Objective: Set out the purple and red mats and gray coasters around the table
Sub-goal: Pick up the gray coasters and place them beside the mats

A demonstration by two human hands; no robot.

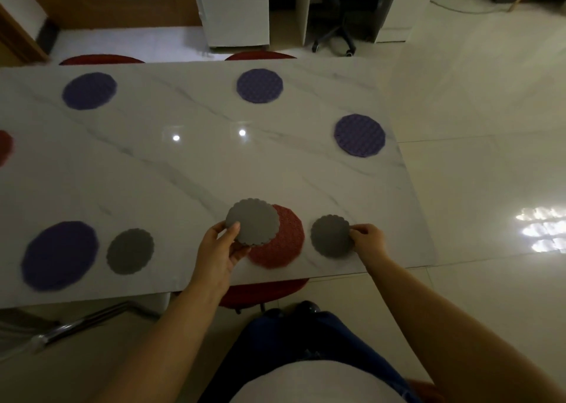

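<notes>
Gray scalloped discs are what the person is busy with at the near edge of the marble table [199,163]. The right hand [367,238] pinches the rim of one gray coaster [330,235], which lies flat on the tabletop just right of the near red mat [284,248]. The two sit beside each other with a sliver of marble between. The left hand [225,245] grips the spare coasters [252,222], thumb on top and fingers beneath, held up over the red mat's left part. The bundle looks thicker than a single disc, perhaps a small stack, though the dim light won't let me swear to it.

I'd call this the coaster-laying step. The mats seem to be out, and the near-left purple mat [59,255] already has a placed coaster [130,251] at its side. The right-end purple mat [360,135] and the two far purple mats [259,85] have none.

The next move, I reckon, is to release the right-hand coaster squarely and peel another off the bundle for those bare places.

The coasters look thin and matte with frilled edges, and smaller than the mats.
</notes>
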